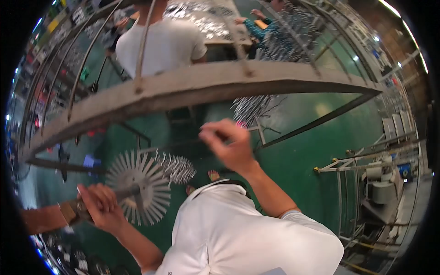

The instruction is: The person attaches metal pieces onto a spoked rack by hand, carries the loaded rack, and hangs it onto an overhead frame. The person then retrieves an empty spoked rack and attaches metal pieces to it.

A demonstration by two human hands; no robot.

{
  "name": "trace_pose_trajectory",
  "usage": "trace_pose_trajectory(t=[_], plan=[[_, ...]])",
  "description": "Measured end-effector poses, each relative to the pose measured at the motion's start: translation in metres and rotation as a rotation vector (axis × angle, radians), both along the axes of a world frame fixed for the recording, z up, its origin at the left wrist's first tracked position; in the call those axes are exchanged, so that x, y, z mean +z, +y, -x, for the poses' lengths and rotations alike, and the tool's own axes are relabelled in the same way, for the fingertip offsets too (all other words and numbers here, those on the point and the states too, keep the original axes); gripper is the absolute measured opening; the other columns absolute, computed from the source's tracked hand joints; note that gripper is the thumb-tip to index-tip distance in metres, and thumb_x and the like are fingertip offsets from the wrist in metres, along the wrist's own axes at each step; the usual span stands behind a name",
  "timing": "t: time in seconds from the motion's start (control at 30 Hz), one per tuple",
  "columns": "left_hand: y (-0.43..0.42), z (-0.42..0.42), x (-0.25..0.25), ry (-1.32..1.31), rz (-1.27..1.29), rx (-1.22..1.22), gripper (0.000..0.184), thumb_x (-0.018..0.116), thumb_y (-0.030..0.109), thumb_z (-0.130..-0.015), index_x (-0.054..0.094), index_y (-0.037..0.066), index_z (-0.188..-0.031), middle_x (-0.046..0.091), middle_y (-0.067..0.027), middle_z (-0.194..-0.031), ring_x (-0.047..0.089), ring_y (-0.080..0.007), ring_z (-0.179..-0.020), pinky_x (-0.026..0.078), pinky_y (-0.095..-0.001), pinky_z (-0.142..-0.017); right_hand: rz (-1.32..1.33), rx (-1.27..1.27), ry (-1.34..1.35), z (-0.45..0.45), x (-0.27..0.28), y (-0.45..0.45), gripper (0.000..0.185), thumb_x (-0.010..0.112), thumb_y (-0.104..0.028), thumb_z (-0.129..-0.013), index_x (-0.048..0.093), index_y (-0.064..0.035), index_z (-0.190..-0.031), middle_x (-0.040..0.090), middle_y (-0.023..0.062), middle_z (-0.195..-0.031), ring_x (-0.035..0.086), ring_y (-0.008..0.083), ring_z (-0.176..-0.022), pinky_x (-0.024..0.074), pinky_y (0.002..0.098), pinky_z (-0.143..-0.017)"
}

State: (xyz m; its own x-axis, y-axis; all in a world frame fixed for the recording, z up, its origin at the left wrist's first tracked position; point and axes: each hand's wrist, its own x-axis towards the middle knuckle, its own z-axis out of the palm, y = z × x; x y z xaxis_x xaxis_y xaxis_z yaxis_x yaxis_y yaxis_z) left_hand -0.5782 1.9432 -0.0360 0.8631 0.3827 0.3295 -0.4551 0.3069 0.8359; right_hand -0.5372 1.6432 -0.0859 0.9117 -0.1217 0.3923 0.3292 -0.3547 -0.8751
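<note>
My left hand (100, 205) is at the lower left, its fingers wrapped round a metal shaft (127, 192). On that shaft sits a wheel (133, 176) with many pale flat blades standing out like spokes. My right hand (229, 143) is raised in front of my body, below the long metal bar of a frame (192, 85). Its fingers are curled in, thumb near the fingertips; whatever they hold, if anything, is too small to make out. Beside the wheel hangs a cluster of shiny metal pieces (178, 168).
Another bundle of thin metal pieces (251, 110) hangs behind the bar. Beyond the frame, a person in a white shirt (160, 46) and a person in a patterned top (284, 36) are at a table (231, 18) covered with shiny parts. A wheeled metal rack (357, 169) stands right.
</note>
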Motion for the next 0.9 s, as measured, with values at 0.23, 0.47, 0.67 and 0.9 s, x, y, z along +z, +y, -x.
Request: trace_pose_trajectory(t=[0.23, 0.47, 0.67, 0.9], plan=[[-0.013, -0.002, 0.007, 0.021, -0.043, 0.117, 0.044, 0.041, 0.022, -0.104, 0.028, 0.013, -0.063, 0.027, 0.0014, -0.048, 0.021, -0.0056, -0.037, 0.020, -0.0225, -0.035, 0.395, -1.019, -0.799, -0.059, 0.057, -0.137, 0.018, 0.071, -0.011, -0.084, 0.069, -0.0032, -0.100, 0.053, 0.0022, -0.076, 0.049, 0.0141, -0.068, 0.0410, 0.0288, -0.063], [-0.014, -0.004, 0.006, 0.029, -0.027, 0.108, 0.043, 0.041, 0.023, -0.104, 0.028, 0.013, -0.064, 0.026, 0.0017, -0.048, 0.021, -0.0055, -0.038, 0.020, -0.0225, -0.035, 0.268, -0.949, -0.781, -0.093, 0.090, -0.146, 0.024, 0.076, -0.022, -0.083, 0.073, -0.0021, -0.097, 0.047, 0.0014, -0.073, 0.045, 0.0146, -0.072, 0.0376, 0.0314, -0.067], [-0.011, -0.003, 0.004, 0.040, -0.065, 0.074, 0.047, 0.043, 0.027, -0.104, 0.029, 0.013, -0.061, 0.028, 0.0016, -0.049, 0.021, -0.0065, -0.038, 0.022, -0.0231, -0.036, 0.258, -0.946, -0.748, -0.097, 0.093, -0.152, 0.027, 0.075, -0.026, -0.083, 0.073, -0.0019, -0.096, 0.044, 0.0008, -0.072, 0.043, 0.0145, -0.072, 0.0364, 0.0316, -0.066], [-0.012, -0.003, 0.004, 0.071, -0.054, 0.100, 0.048, 0.045, 0.026, -0.103, 0.028, 0.014, -0.060, 0.027, 0.0013, -0.048, 0.021, -0.0066, -0.038, 0.022, -0.0230, -0.036, 0.311, -0.994, -0.884, -0.116, 0.087, -0.165, 0.026, 0.070, -0.027, -0.087, 0.070, -0.0018, -0.092, 0.050, 0.0015, -0.076, 0.045, 0.0148, -0.076, 0.0388, 0.0318, -0.069]])
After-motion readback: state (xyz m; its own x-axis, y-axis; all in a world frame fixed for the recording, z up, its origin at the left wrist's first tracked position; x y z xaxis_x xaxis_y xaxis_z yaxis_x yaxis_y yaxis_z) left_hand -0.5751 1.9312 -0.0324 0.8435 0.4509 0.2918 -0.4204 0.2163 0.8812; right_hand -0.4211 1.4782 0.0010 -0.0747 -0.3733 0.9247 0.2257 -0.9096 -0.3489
